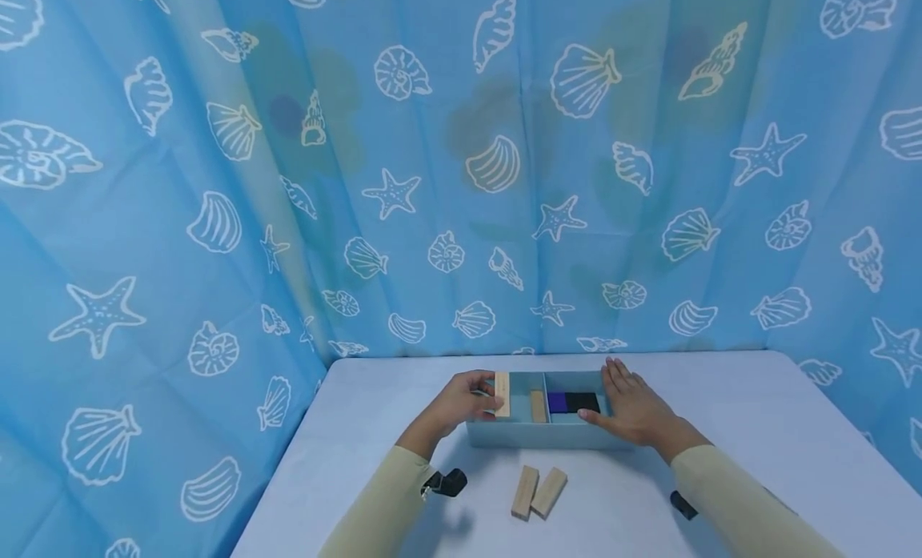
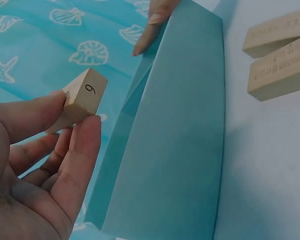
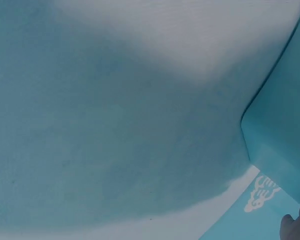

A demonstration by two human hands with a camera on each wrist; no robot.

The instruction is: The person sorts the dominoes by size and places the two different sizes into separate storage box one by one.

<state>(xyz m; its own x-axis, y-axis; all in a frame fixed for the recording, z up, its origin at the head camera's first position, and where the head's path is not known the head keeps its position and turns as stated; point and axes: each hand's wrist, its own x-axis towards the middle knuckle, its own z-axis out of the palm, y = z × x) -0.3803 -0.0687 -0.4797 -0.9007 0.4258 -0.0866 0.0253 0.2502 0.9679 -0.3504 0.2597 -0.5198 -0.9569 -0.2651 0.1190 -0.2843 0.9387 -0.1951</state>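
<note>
My left hand (image 1: 461,404) pinches a small wooden block (image 1: 502,394) between thumb and fingers, over the left end of a light blue divided box (image 1: 551,436). In the left wrist view the block's end (image 2: 91,90) carries a printed digit, a 6 or a 9. My right hand (image 1: 637,406) rests at the box's right end, fingers straight along the rim and thumb reaching over the front edge. Inside, another wooden block (image 1: 538,406) stands left of the divider. Right of it lie a purple piece (image 1: 558,402) and a black piece (image 1: 582,402).
Two wooden blocks (image 1: 525,491) lie side by side on the white table (image 1: 598,510) in front of the box, with printed text on them in the left wrist view. A blue curtain (image 1: 446,182) with shell patterns hangs behind the table. Dark devices (image 1: 452,483) sit at the wrists.
</note>
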